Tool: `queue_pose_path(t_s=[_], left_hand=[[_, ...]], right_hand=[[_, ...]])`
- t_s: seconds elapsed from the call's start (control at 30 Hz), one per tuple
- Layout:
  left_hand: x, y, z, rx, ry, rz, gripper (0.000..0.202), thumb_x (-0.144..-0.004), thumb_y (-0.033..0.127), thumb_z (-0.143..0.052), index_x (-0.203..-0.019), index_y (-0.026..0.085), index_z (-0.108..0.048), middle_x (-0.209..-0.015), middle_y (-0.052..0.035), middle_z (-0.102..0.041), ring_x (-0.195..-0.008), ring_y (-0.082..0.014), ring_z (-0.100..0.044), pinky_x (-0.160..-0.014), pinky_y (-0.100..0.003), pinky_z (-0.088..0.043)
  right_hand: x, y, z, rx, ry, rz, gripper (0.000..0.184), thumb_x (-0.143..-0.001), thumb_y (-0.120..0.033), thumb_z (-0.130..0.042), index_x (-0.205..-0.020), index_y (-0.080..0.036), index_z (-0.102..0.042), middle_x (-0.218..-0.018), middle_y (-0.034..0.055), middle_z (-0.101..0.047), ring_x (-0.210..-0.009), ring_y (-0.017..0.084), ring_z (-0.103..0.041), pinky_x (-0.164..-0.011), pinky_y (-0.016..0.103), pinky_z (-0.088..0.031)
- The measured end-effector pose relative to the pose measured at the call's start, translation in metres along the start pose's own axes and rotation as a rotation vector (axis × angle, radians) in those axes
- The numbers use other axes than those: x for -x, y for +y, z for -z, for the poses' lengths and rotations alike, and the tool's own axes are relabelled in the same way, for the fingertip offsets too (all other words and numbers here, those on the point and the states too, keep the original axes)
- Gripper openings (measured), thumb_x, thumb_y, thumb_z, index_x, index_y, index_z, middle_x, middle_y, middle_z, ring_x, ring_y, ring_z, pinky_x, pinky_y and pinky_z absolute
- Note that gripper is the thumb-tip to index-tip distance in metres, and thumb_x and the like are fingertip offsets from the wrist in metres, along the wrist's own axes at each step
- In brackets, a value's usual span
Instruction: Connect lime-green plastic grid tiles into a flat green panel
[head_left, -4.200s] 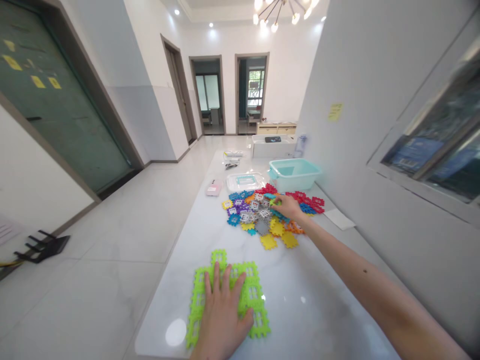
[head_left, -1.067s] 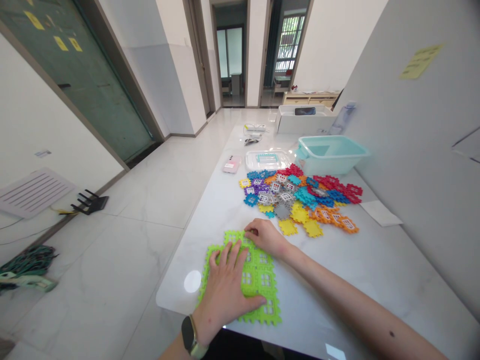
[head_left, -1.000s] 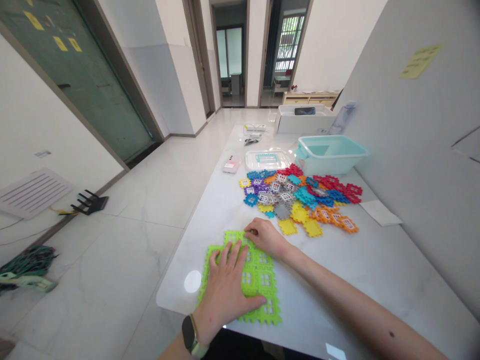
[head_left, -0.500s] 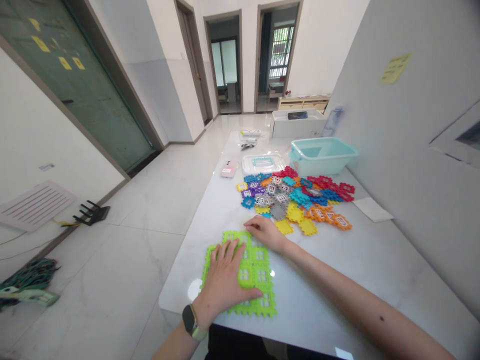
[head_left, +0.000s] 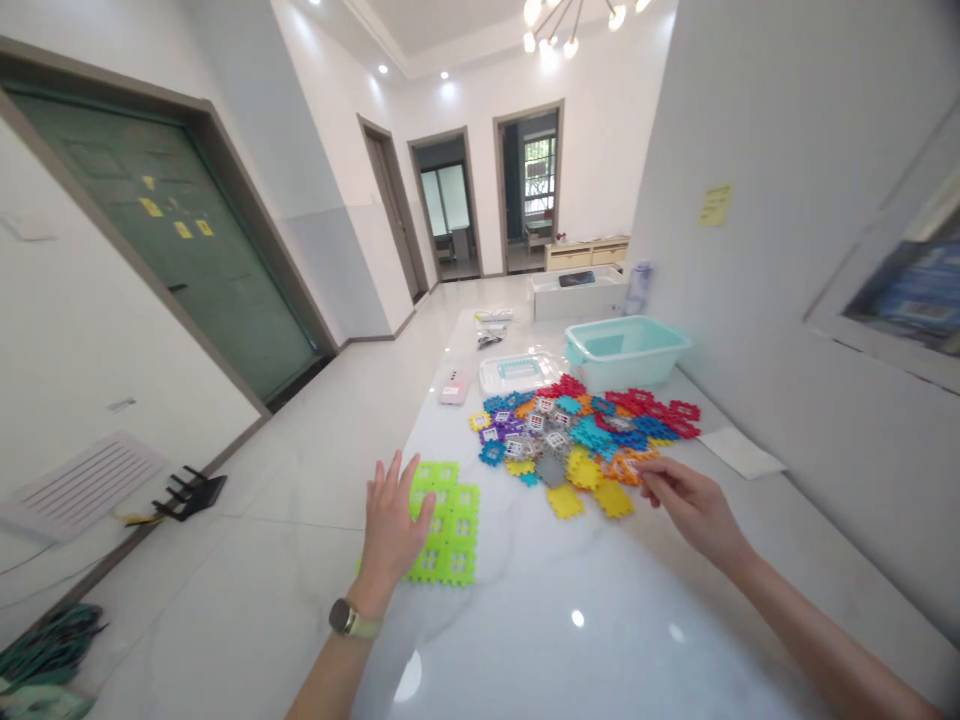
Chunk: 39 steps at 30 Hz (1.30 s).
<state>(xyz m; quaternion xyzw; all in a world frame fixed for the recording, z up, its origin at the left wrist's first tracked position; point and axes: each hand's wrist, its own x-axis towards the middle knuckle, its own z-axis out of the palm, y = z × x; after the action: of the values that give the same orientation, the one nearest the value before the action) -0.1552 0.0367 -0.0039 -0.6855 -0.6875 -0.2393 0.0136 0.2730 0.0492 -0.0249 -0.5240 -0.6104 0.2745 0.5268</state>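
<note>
Two bare hands over a long white marble-look table [head_left: 570, 620], both close to plastic toy tiles. Left hand [head_left: 394, 515], dark-faced smartwatch with a pale strap [head_left: 347, 618] on its wrist, stands upright and open, fingers [head_left: 395, 482] spread, nothing held. It overlaps the left edge of a lime-green sheet of interlocked plastic waffle tiles [head_left: 450, 530], which lies flat on the table; contact is hard to confirm through the blur. Right hand [head_left: 694, 510] is at the near right edge of a heap of loose multicoloured plastic waffle tiles [head_left: 577, 435], thumb and fingertips [head_left: 651, 478] drawn into a narrow pinch, just beside some orange tiles [head_left: 626, 465]. May have hold of one, but too blurred to tell. Two yellow tiles [head_left: 589, 498] lie at the heap's near edge. Beyond the heap: a clear plastic box with a teal-marked lid [head_left: 517, 372], and at far right a pale turquoise plastic basin [head_left: 626, 350]. Pink rectangular case [head_left: 454, 387] is left of the box. White paper sheet [head_left: 739, 452] lies right of the heap.
</note>
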Motion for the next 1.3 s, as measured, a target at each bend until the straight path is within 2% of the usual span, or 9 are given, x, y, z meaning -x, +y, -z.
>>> queue_pose_path(t_s=[0.1, 0.23, 0.37, 0.5, 0.63, 0.73, 0.87, 1.0, 1.3], left_hand=[[0.017, 0.019, -0.022, -0.200, -0.268, -0.035, 0.065, -0.091, 0.056, -0.046, -0.150, 0.031, -0.035, -0.163, -0.0064, -0.020, -0.148, -0.0463, -0.006, -0.112, -0.073, -0.009], [0.018, 0.029, -0.044, -0.317, -0.364, -0.066, 0.072, -0.091, 0.063, -0.038, -0.153, 0.027, -0.030, -0.162, -0.0101, -0.020, -0.148, -0.0454, -0.010, -0.111, -0.072, -0.010], [0.008, 0.031, -0.047, -0.358, -0.367, -0.056, 0.072, -0.092, 0.062, -0.036, -0.153, 0.027, -0.029, -0.162, -0.0106, -0.019, -0.147, -0.0454, -0.011, -0.110, -0.073, -0.011], [0.001, 0.046, -0.048, -0.335, -0.384, -0.012, 0.072, -0.091, 0.062, -0.037, -0.153, 0.025, -0.029, -0.163, -0.0133, -0.017, -0.148, -0.0453, -0.009, -0.109, -0.074, -0.011], [-0.012, 0.092, -0.061, -0.199, -0.361, -0.108, 0.077, -0.090, 0.058, -0.045, -0.154, 0.023, -0.023, -0.164, -0.0154, -0.009, -0.149, -0.0414, -0.001, -0.115, -0.066, -0.010], [-0.030, 0.134, -0.077, -0.075, -0.414, -0.214, 0.088, -0.082, 0.065, -0.055, -0.154, 0.028, -0.021, -0.165, -0.0121, -0.006, -0.148, -0.0460, 0.005, -0.115, -0.066, -0.010], [-0.046, 0.174, -0.101, -0.047, -0.479, -0.174, 0.104, -0.072, 0.079, -0.056, -0.155, 0.027, -0.020, -0.164, -0.0165, -0.003, -0.144, -0.0555, 0.004, -0.108, -0.074, -0.009], [-0.037, 0.199, -0.119, -0.018, -0.393, -0.284, 0.107, -0.067, 0.076, -0.065, -0.153, 0.028, -0.025, -0.164, -0.0140, -0.009, -0.146, -0.0493, -0.004, -0.112, -0.066, -0.014], [-0.021, 0.215, -0.131, 0.279, -0.267, -0.425, 0.060, -0.082, 0.046, -0.070, -0.137, 0.030, -0.051, -0.152, -0.0079, -0.039, -0.138, -0.0312, -0.034, -0.110, -0.049, -0.033]], right_hand=[[-0.010, 0.015, 0.038, -0.024, 0.249, -0.082, 0.025, -0.081, -0.040, -0.062, -0.091, -0.018, -0.070, -0.064, 0.0026, -0.063, -0.054, 0.016, -0.058, -0.052, 0.028, -0.049], [-0.018, 0.028, 0.060, -0.009, 0.385, -0.136, 0.025, -0.079, -0.036, -0.059, -0.090, -0.016, -0.070, -0.070, 0.0039, -0.065, -0.056, 0.015, -0.059, -0.051, 0.026, -0.048], [-0.016, 0.032, 0.051, 0.205, 0.304, -0.067, 0.030, -0.087, -0.036, -0.049, -0.097, -0.017, -0.069, -0.091, 0.0092, -0.071, -0.080, 0.021, -0.066, -0.075, 0.036, -0.055], [-0.007, 0.027, 0.022, 0.459, 0.041, 0.126, 0.041, -0.097, -0.033, -0.038, -0.124, -0.017, -0.063, -0.127, 0.0139, -0.064, -0.120, 0.027, -0.056, -0.107, 0.047, -0.041], [0.008, 0.017, -0.009, 0.686, -0.272, 0.146, 0.057, -0.093, -0.044, -0.052, -0.145, -0.021, -0.047, -0.155, 0.0147, -0.037, -0.145, 0.035, -0.026, -0.116, 0.056, -0.023], [0.013, 0.010, -0.017, 0.766, -0.353, 0.108, 0.065, -0.090, -0.050, -0.056, -0.147, -0.021, -0.044, -0.156, 0.0155, -0.034, -0.146, 0.038, -0.022, -0.116, 0.060, -0.019], [0.010, 0.011, -0.004, 0.710, -0.319, 0.155, 0.050, -0.095, -0.037, -0.051, -0.141, -0.019, -0.051, -0.148, 0.0157, -0.046, -0.139, 0.031, -0.039, -0.113, 0.050, -0.032], [0.001, 0.027, 0.011, 0.776, -0.101, 0.042, 0.046, -0.097, -0.037, -0.046, -0.137, -0.017, -0.055, -0.147, 0.0181, -0.047, -0.138, 0.032, -0.040, -0.111, 0.051, -0.033], [-0.011, 0.062, 0.015, 0.784, -0.086, 0.012, 0.055, -0.097, -0.045, -0.042, -0.140, -0.011, -0.052, -0.150, 0.0195, -0.043, -0.143, 0.033, -0.034, -0.115, 0.051, -0.028]])
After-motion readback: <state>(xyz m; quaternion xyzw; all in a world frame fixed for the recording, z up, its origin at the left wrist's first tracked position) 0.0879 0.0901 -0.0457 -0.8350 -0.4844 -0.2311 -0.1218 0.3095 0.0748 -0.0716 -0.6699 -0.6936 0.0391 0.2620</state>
